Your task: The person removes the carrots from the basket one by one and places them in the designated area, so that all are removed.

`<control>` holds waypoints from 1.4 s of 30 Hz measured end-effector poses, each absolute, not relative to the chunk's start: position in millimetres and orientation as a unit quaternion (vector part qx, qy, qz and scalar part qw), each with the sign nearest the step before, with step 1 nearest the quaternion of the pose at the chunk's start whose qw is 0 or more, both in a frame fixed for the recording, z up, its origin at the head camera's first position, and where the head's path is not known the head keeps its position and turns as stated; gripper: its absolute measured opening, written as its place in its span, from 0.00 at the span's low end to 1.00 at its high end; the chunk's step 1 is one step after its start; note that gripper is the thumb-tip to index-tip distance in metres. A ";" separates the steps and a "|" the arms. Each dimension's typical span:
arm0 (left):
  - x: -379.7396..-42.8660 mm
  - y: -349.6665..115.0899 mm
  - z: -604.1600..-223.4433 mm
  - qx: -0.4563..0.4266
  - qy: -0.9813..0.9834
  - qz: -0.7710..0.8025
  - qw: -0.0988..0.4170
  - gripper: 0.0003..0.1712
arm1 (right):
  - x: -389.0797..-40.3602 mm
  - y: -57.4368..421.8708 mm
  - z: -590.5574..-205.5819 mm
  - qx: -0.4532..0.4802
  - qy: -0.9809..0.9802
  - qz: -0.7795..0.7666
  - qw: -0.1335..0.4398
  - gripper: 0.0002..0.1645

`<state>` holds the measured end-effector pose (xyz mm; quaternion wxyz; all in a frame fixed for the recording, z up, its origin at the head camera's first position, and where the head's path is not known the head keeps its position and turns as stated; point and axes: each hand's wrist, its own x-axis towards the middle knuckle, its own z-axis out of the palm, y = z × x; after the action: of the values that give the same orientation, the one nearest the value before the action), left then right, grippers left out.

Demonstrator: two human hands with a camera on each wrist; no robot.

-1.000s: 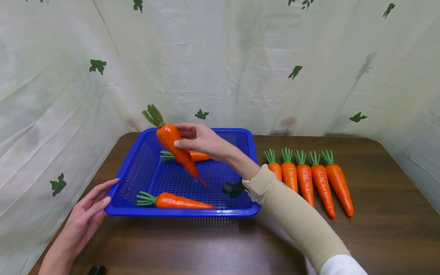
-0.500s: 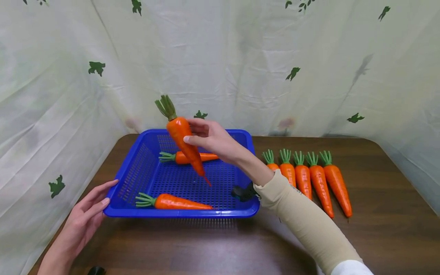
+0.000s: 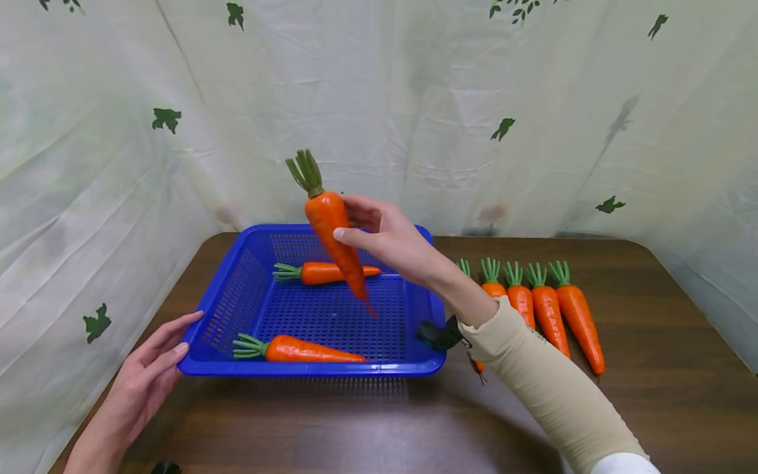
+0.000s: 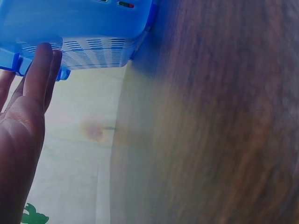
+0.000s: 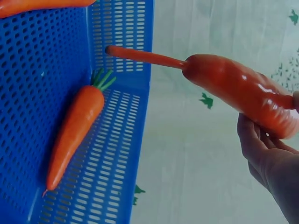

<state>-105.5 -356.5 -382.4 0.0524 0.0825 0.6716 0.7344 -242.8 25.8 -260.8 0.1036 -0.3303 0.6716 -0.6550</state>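
My right hand point(image 3: 391, 237) holds an orange carrot point(image 3: 328, 220) with a green top between thumb and fingers, raised above the blue basket point(image 3: 308, 369). The carrot tilts, leaves up and thin tip down. In the right wrist view, the held carrot point(image 5: 229, 84) points its tip across the basket's side. Two more carrots lie inside the basket, a back carrot point(image 3: 331, 272) and a front carrot point(image 3: 314, 349). At the basket's left corner, my left hand point(image 3: 142, 375) touches the rim; in the left wrist view its fingers point(image 4: 39, 77) look straight against the blue plastic.
Several carrots point(image 3: 580, 322) lie in a row on the brown wooden table point(image 3: 669, 329) right of the basket, partly hidden by my right sleeve point(image 3: 551, 368). A pale curtain point(image 3: 385, 99) with green leaf prints hangs behind the table. A small black object point(image 3: 166, 467) shows at the bottom edge.
My right hand has lifted the carrot up and to the right, uncovering more of the back carrot in the basket. The left hand and basket have stayed in place.
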 end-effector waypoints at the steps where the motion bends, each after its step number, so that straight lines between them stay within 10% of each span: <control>1: -105.6 -356.5 -382.3 0.083 0.672 0.734 0.052 0.28 | -242.5 27.4 -260.2 -0.332 0.672 -0.655 0.100 0.30; 42: -103.6 -354.4 -380.5 0.088 0.671 0.734 0.046 0.27 | -223.9 110.9 -269.9 -0.192 0.702 -0.684 0.048 0.31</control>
<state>-103.6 -354.4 -380.5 0.0464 0.0880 0.6714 0.7344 -223.9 110.9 -269.9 0.0481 -0.1916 0.7020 -0.6842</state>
